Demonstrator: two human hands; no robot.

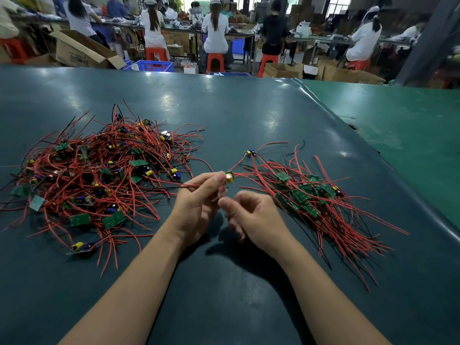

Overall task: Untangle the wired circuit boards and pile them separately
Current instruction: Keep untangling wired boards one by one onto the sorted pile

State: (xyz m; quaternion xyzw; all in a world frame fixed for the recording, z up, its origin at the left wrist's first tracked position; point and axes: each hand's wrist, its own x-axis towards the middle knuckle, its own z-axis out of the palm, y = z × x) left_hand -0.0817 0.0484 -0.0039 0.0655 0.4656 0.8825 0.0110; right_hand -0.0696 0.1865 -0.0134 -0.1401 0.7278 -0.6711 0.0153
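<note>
Left hand: the left hand [196, 205] is hovering above the table [249, 115], between the two heaps; its thumb and fingertips are pinching a small circuit board [229, 176] with a yellow part on it; red wires are running out of the pinch to both sides
Right hand: the right hand [254, 219] is sitting just beside the left, fingers curled inward and thumb tip pressing toward the forefinger; whether a wire is lying in that pinch I cannot tell, as the spot is blurring
Tangled heap: the tangled heap [99, 170] of green boards and red and black wires is sprawling on the left side of the table, leads sticking out every way
Sorted pile: the sorted pile [311, 197] is lying to the right of the hands, its boards bunching together and its wires mostly trailing toward the near right edge
Stray board: one stray board [249, 153] is lying apart, beyond the hands, between heap and pile; a red wire is reaching from it toward the held board
Background: seated people [215, 33] are facing away at benches, on red stools [215, 62]; a blue crate [151, 66] is standing on the floor
</note>
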